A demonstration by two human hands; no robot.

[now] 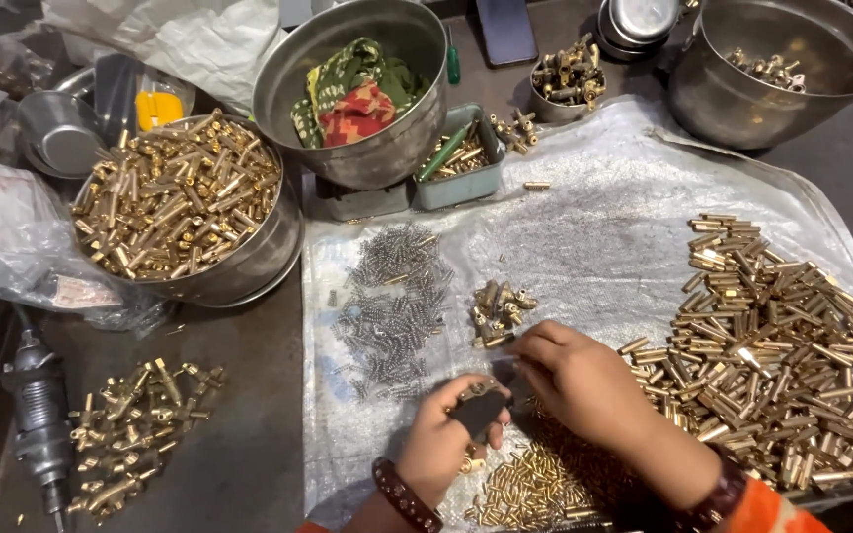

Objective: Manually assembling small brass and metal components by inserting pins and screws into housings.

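My left hand (443, 441) grips a small dark tool (478, 410) with a brass piece at its top. My right hand (580, 380) reaches in from the right, its fingertips touching the top of that tool. Just beyond the hands lies a small cluster of brass fittings (499, 311). A spread of small steel springs (395, 301) lies to the left of it. Below my hands is a heap of short brass pins (535, 484). A large pile of brass tubes (772, 345) covers the sheet at the right.
A plastic sheet (594, 227) covers the table. A steel bowl of brass tubes (185, 202) stands at left, a bowl with cloth (357, 94) behind, a green tray (461, 158), a big steel pot (777, 69) at back right. Assembled brass parts (135, 429) and a power tool (41, 415) lie at left.
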